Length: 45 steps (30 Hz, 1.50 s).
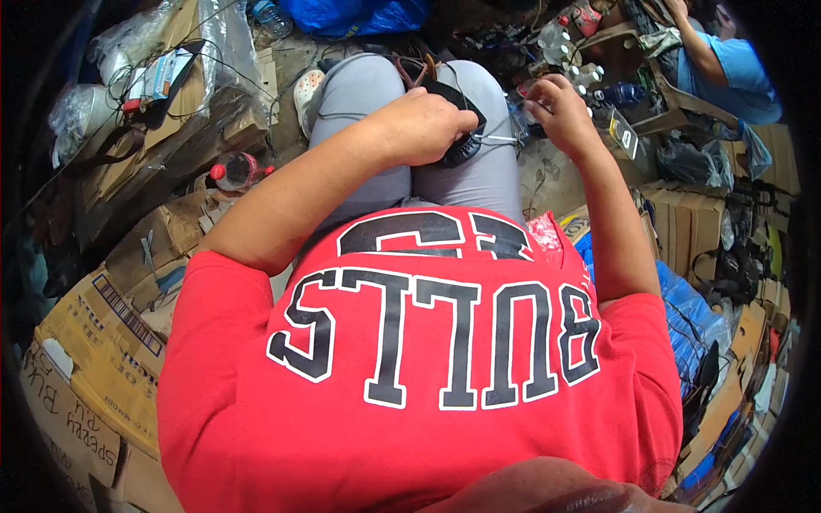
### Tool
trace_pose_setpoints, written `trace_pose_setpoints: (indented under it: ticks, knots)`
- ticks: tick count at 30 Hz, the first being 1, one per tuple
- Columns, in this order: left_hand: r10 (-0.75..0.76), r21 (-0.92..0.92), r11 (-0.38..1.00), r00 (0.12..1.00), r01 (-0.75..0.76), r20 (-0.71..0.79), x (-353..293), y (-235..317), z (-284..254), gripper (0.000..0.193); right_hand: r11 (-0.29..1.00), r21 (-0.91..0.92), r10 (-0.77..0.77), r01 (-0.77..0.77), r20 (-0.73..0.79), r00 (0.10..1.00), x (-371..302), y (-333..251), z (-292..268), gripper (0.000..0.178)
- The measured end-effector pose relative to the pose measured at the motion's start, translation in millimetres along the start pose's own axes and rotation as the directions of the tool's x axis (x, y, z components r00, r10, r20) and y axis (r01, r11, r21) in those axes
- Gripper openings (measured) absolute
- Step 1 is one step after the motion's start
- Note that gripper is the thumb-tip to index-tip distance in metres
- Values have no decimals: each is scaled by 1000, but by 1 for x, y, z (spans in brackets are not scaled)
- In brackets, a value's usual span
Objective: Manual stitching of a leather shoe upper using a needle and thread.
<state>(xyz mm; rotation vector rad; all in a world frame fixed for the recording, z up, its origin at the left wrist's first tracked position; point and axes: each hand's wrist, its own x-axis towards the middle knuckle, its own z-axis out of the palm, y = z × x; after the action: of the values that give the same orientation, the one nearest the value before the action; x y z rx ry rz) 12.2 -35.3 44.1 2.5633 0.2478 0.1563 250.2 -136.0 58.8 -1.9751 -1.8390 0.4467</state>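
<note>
Across my grey-trousered thighs lies a black, slipper-like piece (467, 147) with pale marks on it; its exact kind is not clear. My left hand (425, 125) is closed over its upper side, hiding part of it. A thin pale rod or strip (498, 138) sticks out to the right of the black piece, over my right thigh. My right hand (560, 111) is raised just beyond that thigh, apart from the piece. Its fingers are curled with thumb and fingertips together; what they hold, if anything, is too small to see. Red-handled pliers (414, 73) rest between my knees.
A red-capped bottle (231, 173) lies to the left near cardboard (73, 342). Several small bottles (586, 77) stand at the far right, near another person's blue sleeve (744, 73). Blue plastic (355, 15) lies beyond my knees. A black bag (694, 162) is at the right.
</note>
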Motion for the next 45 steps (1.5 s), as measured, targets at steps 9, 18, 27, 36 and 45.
trace_pose_setpoints:
  ticks: [9,18,27,36,45]
  knots:
    - [-65,-100,993,998,67,21,-7,-10,1,11,863,-360,-287,356,230,930,-12,-68,-3,9]
    - [-11,-9,1000,1000,11,-9,-16,-15,7,8,791,-474,-248,386,328,911,-11,-77,8,14]
    - [-48,47,998,999,47,24,-13,-7,-1,6,762,-508,-342,402,213,915,-14,-78,8,13]
    - [49,165,986,998,-40,-51,-30,-13,2,11,850,-339,-318,403,279,906,-13,-65,19,11]
    - [-221,355,895,959,271,-177,-143,-46,-52,13,958,-281,-41,67,98,994,-57,16,-4,3]
